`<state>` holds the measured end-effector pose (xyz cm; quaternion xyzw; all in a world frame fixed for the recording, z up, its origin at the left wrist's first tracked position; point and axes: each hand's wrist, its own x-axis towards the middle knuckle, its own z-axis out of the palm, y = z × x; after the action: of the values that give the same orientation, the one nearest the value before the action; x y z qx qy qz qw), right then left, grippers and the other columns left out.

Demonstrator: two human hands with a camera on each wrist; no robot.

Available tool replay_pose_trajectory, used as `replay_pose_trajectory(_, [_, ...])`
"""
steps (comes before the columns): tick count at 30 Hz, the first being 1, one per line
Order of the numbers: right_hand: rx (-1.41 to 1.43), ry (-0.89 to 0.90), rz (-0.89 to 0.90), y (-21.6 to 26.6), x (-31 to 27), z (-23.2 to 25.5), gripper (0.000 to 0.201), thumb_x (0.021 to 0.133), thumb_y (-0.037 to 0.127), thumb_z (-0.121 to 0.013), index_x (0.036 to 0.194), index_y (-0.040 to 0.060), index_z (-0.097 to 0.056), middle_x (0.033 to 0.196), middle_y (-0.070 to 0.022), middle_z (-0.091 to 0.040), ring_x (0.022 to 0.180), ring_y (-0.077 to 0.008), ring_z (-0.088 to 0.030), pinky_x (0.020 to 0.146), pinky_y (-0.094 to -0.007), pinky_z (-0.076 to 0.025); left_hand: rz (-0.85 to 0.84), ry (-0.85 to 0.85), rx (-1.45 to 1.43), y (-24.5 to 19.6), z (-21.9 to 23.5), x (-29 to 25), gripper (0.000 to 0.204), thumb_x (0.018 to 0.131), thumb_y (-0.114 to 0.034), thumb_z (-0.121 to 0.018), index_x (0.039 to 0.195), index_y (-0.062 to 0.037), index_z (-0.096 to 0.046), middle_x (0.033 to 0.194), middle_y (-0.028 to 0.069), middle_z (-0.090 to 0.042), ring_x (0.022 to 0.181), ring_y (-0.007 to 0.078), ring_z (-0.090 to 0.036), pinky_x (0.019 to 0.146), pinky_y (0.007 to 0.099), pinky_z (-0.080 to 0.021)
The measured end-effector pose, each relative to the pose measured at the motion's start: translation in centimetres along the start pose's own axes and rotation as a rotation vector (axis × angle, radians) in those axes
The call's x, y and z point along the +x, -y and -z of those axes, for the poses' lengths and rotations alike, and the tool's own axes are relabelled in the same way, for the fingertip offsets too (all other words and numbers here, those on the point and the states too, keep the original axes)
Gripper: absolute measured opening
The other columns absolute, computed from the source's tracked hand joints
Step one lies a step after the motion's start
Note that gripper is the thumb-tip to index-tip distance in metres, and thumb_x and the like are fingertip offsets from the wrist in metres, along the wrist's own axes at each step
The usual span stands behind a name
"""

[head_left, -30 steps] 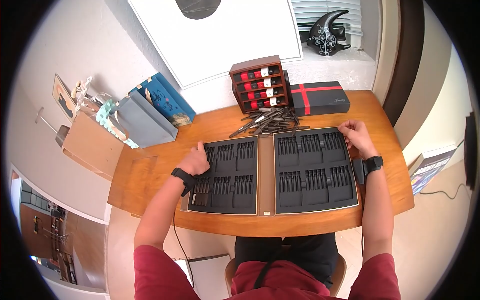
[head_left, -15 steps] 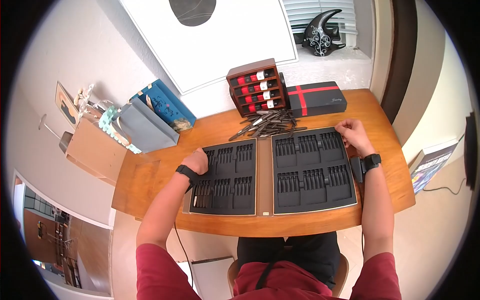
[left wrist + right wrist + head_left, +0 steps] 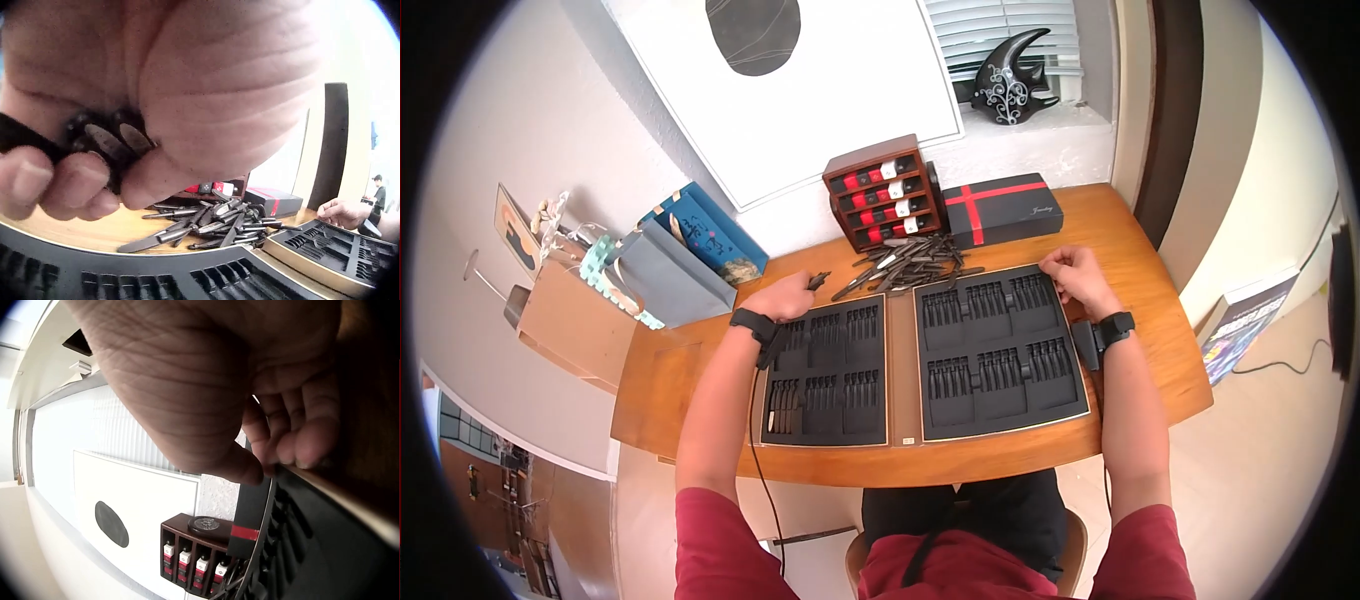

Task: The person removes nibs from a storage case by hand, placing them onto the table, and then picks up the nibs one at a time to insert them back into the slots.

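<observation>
My left hand (image 3: pixel 782 297) is curled round several slender dark tools (image 3: pixel 115 139); their oval ends show between thumb and fingers in the left wrist view. It hovers by the far left corner of an opened black slotted case (image 3: pixel 828 385). One near-left compartment of the case holds several dark pieces with light ends (image 3: pixel 783 402). My right hand (image 3: pixel 1080 279) pinches the rim at the far right corner of the case's right half (image 3: pixel 1003 400). Behind the case lies a jumbled pile of the same slender dark tools (image 3: pixel 905 264).
A wooden rack of small red, white and black bottles (image 3: pixel 880 195) stands behind the pile, beside a black box with red ribbon (image 3: pixel 1010 205). Grey (image 3: pixel 675 278) and blue (image 3: pixel 705 235) paper bags stand at the left. The wooden table's front edge (image 3: pixel 960 460) is near the body.
My left hand has moved from over the case's far left compartment towards the pile, and dark tools now show sticking out of it. The right hand stays at the corner. The head view has shifted.
</observation>
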<state>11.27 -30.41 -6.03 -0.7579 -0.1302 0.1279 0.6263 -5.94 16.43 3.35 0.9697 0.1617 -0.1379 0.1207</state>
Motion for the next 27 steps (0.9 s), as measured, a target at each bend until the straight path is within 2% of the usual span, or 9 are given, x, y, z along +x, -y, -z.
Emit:
replay_pose_trajectory(1, [0.008, 0.005, -0.006, 0.0, 0.0, 0.0, 0.020, 0.097, 0.016, -0.072, 0.100, -0.0031, -0.072, 0.078, -0.0032, -0.066, 0.061, -0.0091, -0.059, 0.049, -0.0255, -0.048, -0.122, -0.057, -0.003, 0.3, -0.7, 1.3, 0.047, 0.094, -0.016, -0.050, 0.134, 0.0089, -0.055, 0.122, 0.0364, -0.068, 0.116, 0.0476, -0.067, 0.096, 0.0473, -0.052])
replay_pose_trajectory(8, [0.037, 0.000, -0.005, -0.2, 0.0, -0.1, 0.018, 0.096, 0.016, -0.072, 0.100, -0.0023, -0.071, 0.077, -0.0018, -0.065, 0.060, -0.0085, -0.057, 0.048, -0.0252, -0.047, -0.207, -0.176, -0.059, -4.5, -3.0, 5.9, 0.047, 0.097, -0.012, -0.051, 0.141, 0.0050, -0.053, 0.131, 0.0348, -0.065, 0.127, 0.0458, -0.061, 0.107, 0.0472, -0.047])
replay_pose_trajectory(9, [0.038, 0.001, -0.006, -0.1, 0.0, -0.1, 0.018, 0.097, 0.016, -0.073, 0.099, -0.0019, -0.071, 0.076, -0.0014, -0.064, 0.060, -0.0082, -0.056, 0.048, -0.0249, -0.047, -0.213, -0.148, -0.078, -4.6, -3.2, 6.4, 0.055, 0.094, -0.015, -0.054, 0.145, 0.0071, -0.047, 0.136, 0.0375, -0.062, 0.131, 0.0462, -0.059, 0.110, 0.0483, -0.047])
replay_pose_trajectory(12, [0.047, 0.014, -0.003, 0.0, 0.0, -0.1, 0.018, 0.097, 0.016, -0.073, 0.098, -0.0014, -0.071, 0.076, -0.0015, -0.064, 0.060, -0.0080, -0.057, 0.048, -0.0247, -0.047, -0.228, -0.148, -0.095, -6.0, -3.0, 5.5, 0.057, 0.091, -0.012, -0.057, 0.145, 0.0058, -0.048, 0.136, 0.0350, -0.063, 0.132, 0.0452, -0.060, 0.111, 0.0483, -0.047])
replay_pose_trajectory(15, [0.065, 0.027, 0.008, -0.4, 0.2, 0.0, 0.018, 0.097, 0.016, -0.072, 0.098, -0.0013, -0.070, 0.076, -0.0016, -0.064, 0.060, -0.0080, -0.057, 0.047, -0.0247, -0.046, -0.317, -0.211, -0.157, -4.1, -4.1, 6.7, 0.057, 0.089, -0.007, -0.062, 0.144, 0.0046, -0.051, 0.135, 0.0319, -0.066, 0.130, 0.0445, -0.062, 0.109, 0.0467, -0.049])
replay_pose_trajectory(19, [0.051, 0.016, -0.014, -0.2, 0.2, -0.1, 0.018, 0.097, 0.016, -0.072, 0.097, -0.0012, -0.070, 0.077, -0.0015, -0.065, 0.060, -0.0081, -0.057, 0.047, -0.0247, -0.046, -0.326, -0.161, -0.278, -2.1, -4.1, 6.2, 0.053, 0.087, -0.004, -0.066, 0.138, 0.0051, -0.057, 0.130, 0.0274, -0.069, 0.123, 0.0395, -0.067, 0.104, 0.0426, -0.053])
replay_pose_trajectory(21, [0.053, 0.023, -0.012, -0.3, 0.3, 0.0, 0.018, 0.097, 0.017, -0.072, 0.098, -0.0011, -0.070, 0.077, -0.0016, -0.065, 0.060, -0.0082, -0.057, 0.047, -0.0246, -0.046, -0.268, -0.138, -0.287, -0.6, -4.1, 5.6, 0.049, 0.088, -0.003, -0.069, 0.136, 0.0051, -0.059, 0.117, 0.0153, -0.071, 0.107, 0.0267, -0.068, 0.095, 0.0373, -0.055])
replay_pose_trajectory(24, [0.026, 0.007, -0.034, 0.1, 0.1, -0.1, 0.018, 0.097, 0.017, -0.073, 0.098, -0.0009, -0.070, 0.077, -0.0016, -0.065, 0.061, -0.0083, -0.057, 0.048, -0.0246, -0.046, -0.223, -0.185, -0.267, 1.4, -3.9, 4.7, 0.047, 0.089, -0.006, -0.070, 0.134, 0.0037, -0.063, 0.111, 0.0117, -0.070, 0.100, 0.0240, -0.068, 0.093, 0.0361, -0.055])
replay_pose_trajectory(27, [0.037, 0.015, -0.015, 0.0, 0.1, -0.1, 0.018, 0.097, 0.017, -0.073, 0.098, -0.0009, -0.070, 0.077, -0.0016, -0.065, 0.061, -0.0083, -0.057, 0.049, -0.0247, -0.046, -0.231, -0.242, -0.271, 2.9, -4.1, 2.3, 0.047, 0.089, -0.009, -0.072, 0.133, 0.0022, -0.063, 0.113, 0.0143, -0.070, 0.100, 0.0245, -0.069, 0.092, 0.0369, -0.056])
